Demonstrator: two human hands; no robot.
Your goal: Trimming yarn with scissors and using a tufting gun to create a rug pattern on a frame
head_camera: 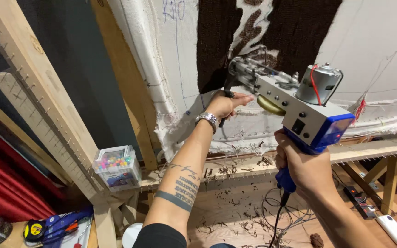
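right hand [299, 167] wraps the blue handle of the white electric tufting gun [299, 108]; left hand [226, 104] grips its black front handle, steadying the needle against the stretched white cloth with brown pile [272, 27].

The tufting gun [295, 103] is being held up against the white cloth [377, 36], nose pointing up and to the left at the edge of the dark brown tufted patch [295, 27]. Its body is showing as a grey metal box with a silver motor on top, a blue handle hanging below, and a black cord trailing down from it.
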